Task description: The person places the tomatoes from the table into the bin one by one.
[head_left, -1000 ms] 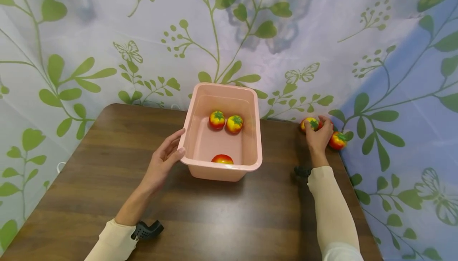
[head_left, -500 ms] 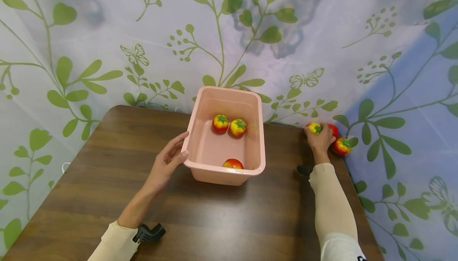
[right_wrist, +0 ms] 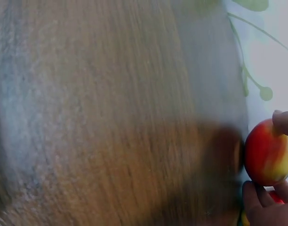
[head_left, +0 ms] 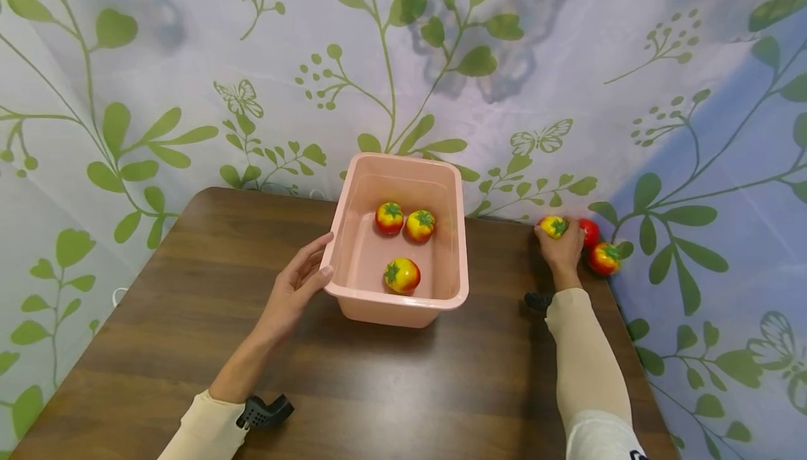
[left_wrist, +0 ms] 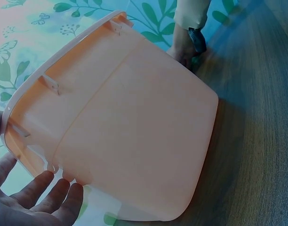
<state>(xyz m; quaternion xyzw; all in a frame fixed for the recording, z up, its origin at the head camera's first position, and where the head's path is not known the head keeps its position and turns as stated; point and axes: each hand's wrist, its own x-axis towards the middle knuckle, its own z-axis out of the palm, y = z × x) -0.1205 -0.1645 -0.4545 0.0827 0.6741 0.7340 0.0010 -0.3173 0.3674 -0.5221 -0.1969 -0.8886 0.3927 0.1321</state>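
The left hand (head_left: 291, 293) pinches the left rim of a pink plastic bin (head_left: 386, 314), thumb on top. In the left wrist view its other fingers (left_wrist: 53, 197) lie along the bin's outer wall. Three red-and-yellow tomatoes lie inside: a left one (head_left: 389, 218), a right one (head_left: 419, 225) and a near one (head_left: 402, 276). At the table's back right corner the right hand (head_left: 563, 248) grips another tomato (right_wrist: 262, 155) between thumb and fingers. Just right of that hand are a red tomato (head_left: 590, 232) and a red-yellow one (head_left: 604, 259).
The brown wooden table (head_left: 170, 306) meets a leaf-patterned cloth (head_left: 252, 117) at its back and right edges. The bin stands near the back edge, left of the right arm. A black wrist mount (head_left: 266, 411) sits on the left wrist.
The near tomato in the bin has rolled away from the front wall, its green leaves now in view. The right hand has settled round the corner tomato. The left hand keeps its hold.
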